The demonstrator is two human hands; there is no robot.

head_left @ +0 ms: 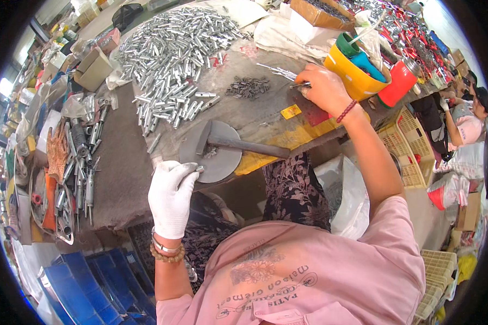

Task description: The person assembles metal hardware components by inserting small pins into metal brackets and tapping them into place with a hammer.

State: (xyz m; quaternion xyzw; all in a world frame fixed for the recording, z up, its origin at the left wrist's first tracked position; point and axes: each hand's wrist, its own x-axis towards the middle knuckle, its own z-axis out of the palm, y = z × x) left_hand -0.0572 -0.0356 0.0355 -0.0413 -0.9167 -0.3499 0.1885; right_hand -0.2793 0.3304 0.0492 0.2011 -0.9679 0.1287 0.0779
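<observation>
My left hand point(171, 197), in a white glove, is closed with a small silver metal cylinder point(200, 169) showing at its fingertips. It is at the near edge of a round grey metal plate point(222, 162). A hammer point(244, 145) lies across that plate, its dark handle pointing right. My bare right hand point(325, 89) is closed in a pinch beside several thin metal rods point(276, 71) on the table. What its fingertips hold is mostly hidden. Left of it lies a small pile of dark metal pieces point(248, 87).
A large heap of silver metal tubes point(173, 49) covers the table's far left. Beyond my right hand stand a yellow container point(350, 67) and a red bottle point(398, 84). Tools and an orange glove point(57, 151) lie at the left. Another person point(466, 122) sits far right.
</observation>
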